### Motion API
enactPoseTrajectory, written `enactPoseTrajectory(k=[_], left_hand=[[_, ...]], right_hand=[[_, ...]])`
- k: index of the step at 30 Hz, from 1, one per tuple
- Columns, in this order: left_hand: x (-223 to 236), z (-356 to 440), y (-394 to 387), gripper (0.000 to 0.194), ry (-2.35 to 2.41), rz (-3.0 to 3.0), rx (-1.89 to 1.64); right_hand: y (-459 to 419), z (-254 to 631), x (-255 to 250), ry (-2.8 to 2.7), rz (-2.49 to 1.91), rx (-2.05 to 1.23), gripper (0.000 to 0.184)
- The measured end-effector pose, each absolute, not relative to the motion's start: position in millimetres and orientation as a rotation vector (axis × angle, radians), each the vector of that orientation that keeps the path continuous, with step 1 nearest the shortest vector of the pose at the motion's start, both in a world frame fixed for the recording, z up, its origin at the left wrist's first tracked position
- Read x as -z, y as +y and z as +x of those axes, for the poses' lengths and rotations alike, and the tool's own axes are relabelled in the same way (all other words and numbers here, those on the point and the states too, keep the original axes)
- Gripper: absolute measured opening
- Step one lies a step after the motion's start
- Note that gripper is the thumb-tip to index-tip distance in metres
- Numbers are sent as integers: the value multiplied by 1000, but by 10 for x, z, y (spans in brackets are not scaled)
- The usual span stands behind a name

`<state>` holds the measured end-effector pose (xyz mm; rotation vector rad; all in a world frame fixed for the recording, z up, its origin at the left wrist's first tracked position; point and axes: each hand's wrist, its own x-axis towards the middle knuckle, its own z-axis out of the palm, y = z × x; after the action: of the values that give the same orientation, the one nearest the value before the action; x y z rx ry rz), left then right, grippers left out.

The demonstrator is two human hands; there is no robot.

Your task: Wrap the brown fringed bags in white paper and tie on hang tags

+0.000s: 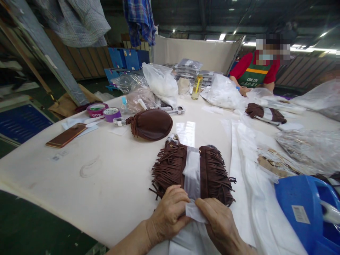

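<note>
Hands: two, both at the near side of the table. Left hand (170, 210): thumb and fingers drawn together, pinching the near end of one translucent white, thin strip (192, 170). Right hand (219, 219): thumb and forefinger pinching the same end, just beside the left.

Fringed dark-brown, leather-like bundles: two. Near bundle (170, 164) lies flat on the table directly beyond the hands, fringe splayed to both sides; the strip crosses its middle. Underside hidden, so cannot tell whether it runs all round. Far bundle (255, 110) lies well apart, at upper right, also banded in white.

Round, smooth brown leather-like pouch (152, 124): one, just beyond the near bundle, to its left. Tape rolls: two, side by side; one magenta (97, 110), one purple (112, 114). Flat brown rectangular phone-like object (67, 135): one. Bottle of yellowish liquid (196, 92): one.

Edges: the white tabletop (79, 205) ends in a slanting edge at left. Broadest room for movement: left of the hands, out to that edge. Right side tighter: long white sheeting (244, 170), then a blue plastic object (296, 202) with one white label.
</note>
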<state>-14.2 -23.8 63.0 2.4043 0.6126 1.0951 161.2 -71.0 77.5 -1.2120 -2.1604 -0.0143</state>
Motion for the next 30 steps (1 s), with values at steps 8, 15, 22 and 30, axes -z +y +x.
enactPoseTrajectory(k=[8,15,22,30], left_hand=[[-556,52,-314,17,924,2388,-1247],[-549,175,-377,18,1101,2441,-1296],[-560,222,-406,19,1217,2444,-1225],[-660,225,-377,29,1096,2690,-1220]], right_hand=[[-578,1601,-819,-1918,-1667,-565,16],[-416,1509,-891,-1813,-2004,-603,27],[-341,1487,-979,-1881,-2126,-481,21],[-275,1486,-1062,-1883,-2160,-513,21]])
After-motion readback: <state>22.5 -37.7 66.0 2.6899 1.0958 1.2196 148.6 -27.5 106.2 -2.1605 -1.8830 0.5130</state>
